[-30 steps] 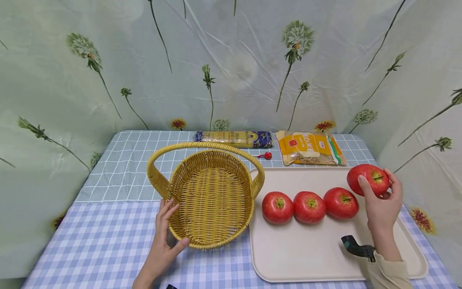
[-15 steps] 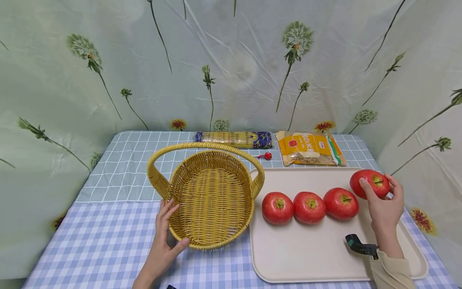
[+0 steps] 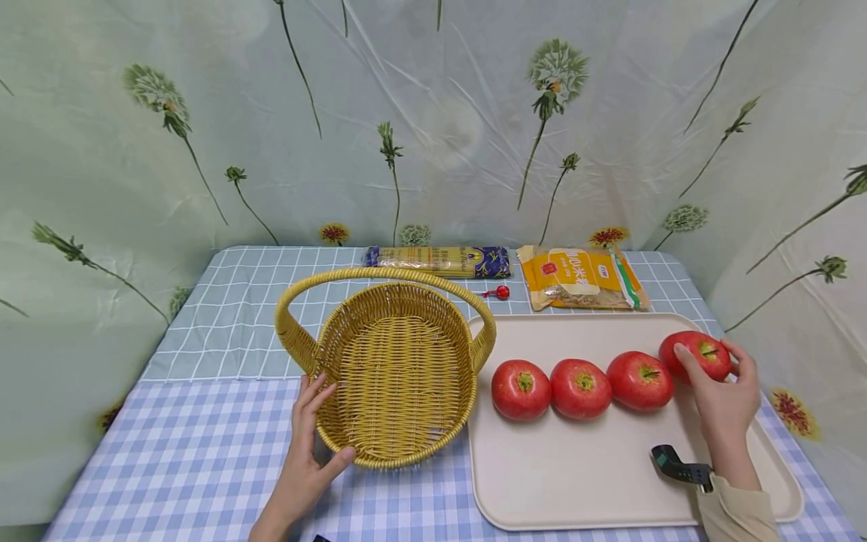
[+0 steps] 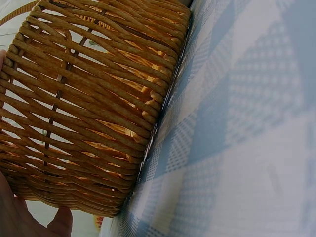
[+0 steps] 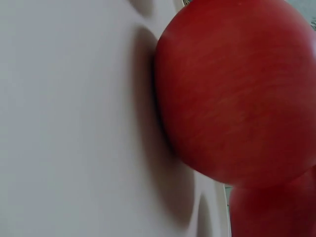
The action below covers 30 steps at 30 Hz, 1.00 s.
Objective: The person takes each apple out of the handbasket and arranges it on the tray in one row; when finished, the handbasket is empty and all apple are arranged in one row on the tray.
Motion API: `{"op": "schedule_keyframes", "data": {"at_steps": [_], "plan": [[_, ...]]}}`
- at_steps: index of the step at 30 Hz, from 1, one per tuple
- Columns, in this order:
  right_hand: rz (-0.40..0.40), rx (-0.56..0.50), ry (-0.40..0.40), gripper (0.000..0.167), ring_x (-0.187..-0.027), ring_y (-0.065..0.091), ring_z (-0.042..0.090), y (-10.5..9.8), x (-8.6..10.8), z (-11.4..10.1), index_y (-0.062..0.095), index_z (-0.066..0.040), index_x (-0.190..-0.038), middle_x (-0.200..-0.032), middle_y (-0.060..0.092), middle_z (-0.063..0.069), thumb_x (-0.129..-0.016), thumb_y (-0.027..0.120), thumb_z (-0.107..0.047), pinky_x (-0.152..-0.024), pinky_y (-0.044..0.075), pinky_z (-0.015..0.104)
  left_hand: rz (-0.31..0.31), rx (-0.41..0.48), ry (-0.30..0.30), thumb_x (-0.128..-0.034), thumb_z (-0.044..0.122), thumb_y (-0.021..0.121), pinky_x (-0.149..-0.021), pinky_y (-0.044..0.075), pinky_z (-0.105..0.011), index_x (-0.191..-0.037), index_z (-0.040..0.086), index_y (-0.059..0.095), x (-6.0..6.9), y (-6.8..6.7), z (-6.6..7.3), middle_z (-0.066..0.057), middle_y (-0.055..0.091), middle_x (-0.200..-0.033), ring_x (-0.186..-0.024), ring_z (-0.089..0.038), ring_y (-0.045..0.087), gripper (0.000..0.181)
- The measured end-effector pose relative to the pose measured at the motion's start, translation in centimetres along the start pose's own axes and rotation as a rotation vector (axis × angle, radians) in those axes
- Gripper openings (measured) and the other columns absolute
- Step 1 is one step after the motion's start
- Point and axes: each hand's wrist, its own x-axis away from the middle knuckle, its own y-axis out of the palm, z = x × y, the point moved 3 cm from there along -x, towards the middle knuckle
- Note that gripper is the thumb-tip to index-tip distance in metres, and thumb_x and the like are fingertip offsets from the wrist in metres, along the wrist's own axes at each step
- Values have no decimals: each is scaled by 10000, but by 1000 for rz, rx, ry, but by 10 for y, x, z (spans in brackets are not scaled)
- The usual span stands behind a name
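Note:
At the tray's far right corner my right hand (image 3: 728,399) grips a red apple (image 3: 698,355) between thumb and fingers. In the right wrist view this held apple (image 5: 276,212) appears slightly above the tray, partly behind a nearer apple (image 5: 237,94); the hand is out of sight there. Three more apples (image 3: 521,389) sit in a row on the beige tray (image 3: 576,482), left of the held one. My left hand (image 3: 305,459) rests on the near left rim of a yellow woven basket (image 3: 400,384), fingers extended. From the left wrist, the basket's side (image 4: 84,103) and part of the hand (image 4: 29,222) show.
Behind the basket lies a long noodle package (image 3: 436,261). An orange food bag (image 3: 582,277) lies behind the tray. Between them is a small red bead-like item (image 3: 500,292). The basket's handle (image 3: 386,273) arches up. A checked cloth (image 3: 196,452) covers the table.
My right hand has lowered the apple toward the tray, moving nearer and slightly right in the head view. The left hand and basket stay put.

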Motion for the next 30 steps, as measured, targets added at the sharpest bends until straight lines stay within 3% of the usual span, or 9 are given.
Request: {"op": "schedule_keyframes", "data": {"at_steps": [3, 7, 17, 30], "plan": [[6, 9, 14, 737, -1104, 335, 79, -4, 16, -14, 377, -303, -1436, -1315, 373, 11, -801, 704, -483, -847, 430, 182, 0, 2, 1, -741, 12, 708, -944, -59, -746, -1451, 13, 289, 0, 0, 0, -104, 63, -1553, -1398, -311, -179, 825], [5, 14, 24, 730, -1120, 346, 96, -7, 29, -25, 370, -271, -1446, -1344, 370, 52, -819, 695, -456, -967, 399, 278, 1, 2, 5, -738, 3, 704, -946, -60, -744, -1449, 6, 289, 0, 0, -1, -106, 63, -1553, -1392, -345, -178, 824], [-17, 65, 38, 773, -1289, 303, 211, -10, 31, -23, 312, -246, -1476, -1446, 320, 103, -833, 651, -507, -1010, 372, 387, 1, 0, 7, -741, -2, 702, -940, -61, -749, -1450, 8, 290, 1, 0, -2, -109, 67, -1552, -1398, -322, -174, 821], [-25, 87, 56, 784, -1317, 281, 249, -10, 30, -20, 288, -217, -1485, -1467, 307, 109, -845, 629, -515, -1013, 367, 402, -3, 4, 6, -740, -6, 702, -937, -64, -751, -1453, 8, 283, 0, 0, 1, -119, 59, -1551, -1392, -343, -181, 827]]}}
